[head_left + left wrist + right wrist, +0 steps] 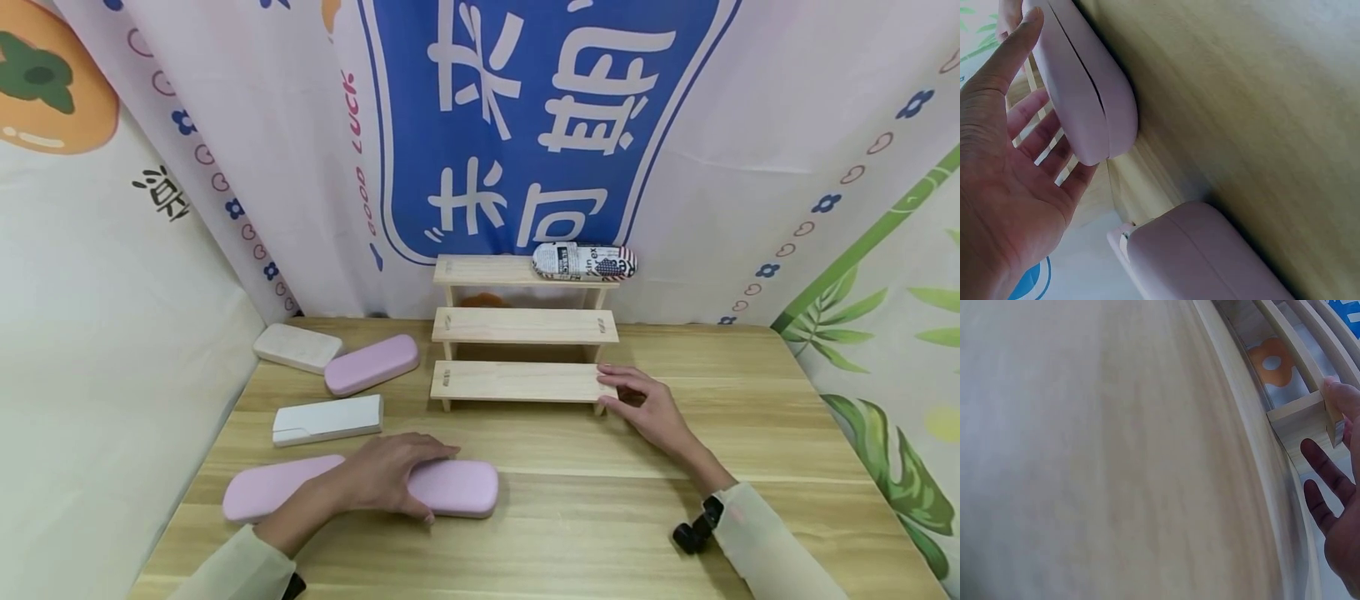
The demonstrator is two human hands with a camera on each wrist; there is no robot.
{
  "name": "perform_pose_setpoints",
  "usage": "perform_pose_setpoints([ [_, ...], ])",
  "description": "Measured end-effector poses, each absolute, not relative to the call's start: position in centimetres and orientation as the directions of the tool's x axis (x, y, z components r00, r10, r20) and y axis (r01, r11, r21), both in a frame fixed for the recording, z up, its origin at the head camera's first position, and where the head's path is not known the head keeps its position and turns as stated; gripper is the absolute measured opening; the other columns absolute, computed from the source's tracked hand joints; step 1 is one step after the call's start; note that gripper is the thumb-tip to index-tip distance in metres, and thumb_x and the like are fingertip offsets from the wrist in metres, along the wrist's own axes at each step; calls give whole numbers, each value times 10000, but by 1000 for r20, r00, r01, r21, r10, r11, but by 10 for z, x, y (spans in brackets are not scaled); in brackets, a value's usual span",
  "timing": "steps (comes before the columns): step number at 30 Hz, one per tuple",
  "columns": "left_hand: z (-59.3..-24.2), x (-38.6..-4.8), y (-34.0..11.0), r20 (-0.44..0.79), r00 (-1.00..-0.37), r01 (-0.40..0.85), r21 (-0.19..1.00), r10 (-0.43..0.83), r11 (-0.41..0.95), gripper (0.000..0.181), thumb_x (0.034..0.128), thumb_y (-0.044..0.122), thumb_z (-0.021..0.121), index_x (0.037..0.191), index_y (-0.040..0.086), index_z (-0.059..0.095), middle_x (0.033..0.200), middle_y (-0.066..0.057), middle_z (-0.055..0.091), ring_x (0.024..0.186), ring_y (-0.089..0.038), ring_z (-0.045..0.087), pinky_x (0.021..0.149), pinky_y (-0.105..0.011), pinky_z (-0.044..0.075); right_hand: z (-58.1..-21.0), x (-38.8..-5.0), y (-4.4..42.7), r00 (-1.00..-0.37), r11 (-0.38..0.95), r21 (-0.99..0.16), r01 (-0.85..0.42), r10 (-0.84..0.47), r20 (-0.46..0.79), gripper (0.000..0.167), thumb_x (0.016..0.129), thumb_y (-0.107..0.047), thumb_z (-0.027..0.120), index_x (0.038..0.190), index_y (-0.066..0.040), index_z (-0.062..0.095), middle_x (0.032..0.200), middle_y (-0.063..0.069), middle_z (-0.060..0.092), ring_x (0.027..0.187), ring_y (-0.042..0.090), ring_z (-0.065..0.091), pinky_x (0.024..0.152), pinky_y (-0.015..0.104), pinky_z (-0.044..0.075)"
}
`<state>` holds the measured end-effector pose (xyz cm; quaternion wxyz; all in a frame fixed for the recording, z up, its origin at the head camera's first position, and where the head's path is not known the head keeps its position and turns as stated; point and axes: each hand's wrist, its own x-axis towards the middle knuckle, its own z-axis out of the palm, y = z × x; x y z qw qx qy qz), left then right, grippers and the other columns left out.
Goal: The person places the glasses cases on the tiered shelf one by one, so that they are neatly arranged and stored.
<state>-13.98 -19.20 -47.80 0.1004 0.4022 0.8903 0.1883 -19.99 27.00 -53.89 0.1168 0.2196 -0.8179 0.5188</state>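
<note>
My left hand (pixel 382 473) spans a pink glasses case (pixel 459 488) at the front of the table, thumb along its near side and fingers on its far side. In the left wrist view that case (pixel 1079 94) is closed, its seam visible. At the right end of the lowest step, my right hand (pixel 651 410) grips a three-tier wooden stand (pixel 517 381) between thumb and fingers. Two of its other fingers (pixel 1325 472) stick out clear of the wood in the right wrist view. A newspaper-print glasses case (pixel 585 262) lies on the top step's right end.
Left of my left hand lies another pink case (pixel 277 487). Behind it are a white flap case (pixel 327 420), a third pink case (pixel 372 365) and a cream case (pixel 297 347), the last two close together. A printed curtain (pixel 712 208) hangs behind the table (pixel 750 433).
</note>
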Motion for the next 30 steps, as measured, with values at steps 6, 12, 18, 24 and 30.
perform_pose_setpoints([
  [6,-481,-139,-192,-8,-660,679,420,751,602,846,747,567,922,1454,188,652,1356,-5,703,1230,-230,674,962,-437,584,-544,-201,273,-878,347,-808,-477,-239,416,367,895,10,819,1250,-74,777,1408,116,683,1287,131,629,912,193,558],
  [12,-484,-138,-191,-1,-666,677,418,746,605,802,757,563,917,1426,192,675,1343,-2,710,1215,-223,682,962,-423,586,-545,-200,273,-875,340,-808,-482,-238,421,355,906,-7,816,1251,-84,779,1407,108,684,1286,117,626,910,158,543],
  [18,-485,-138,-190,5,-672,678,408,741,612,775,756,553,918,1402,192,690,1323,5,718,1197,-219,690,950,-417,590,-545,-201,273,-876,340,-809,-480,-244,416,354,913,-5,808,1259,-73,774,1416,118,678,1305,78,610,939,150,534],
  [24,-485,-139,-187,13,-670,681,410,743,607,734,751,517,923,1372,188,708,1289,28,728,1167,-192,694,927,-392,592,-544,-203,274,-871,348,-800,-489,-249,423,362,913,-1,807,1267,-65,770,1419,125,676,1311,71,605,950,137,524],
  [30,-486,-140,-187,24,-673,682,408,739,607,720,750,512,923,1359,194,711,1281,34,730,1154,-185,696,889,-361,595,-544,-202,273,-866,343,-797,-498,-251,433,362,905,19,807,1259,-45,768,1410,148,677,1298,81,614,926,144,534],
])
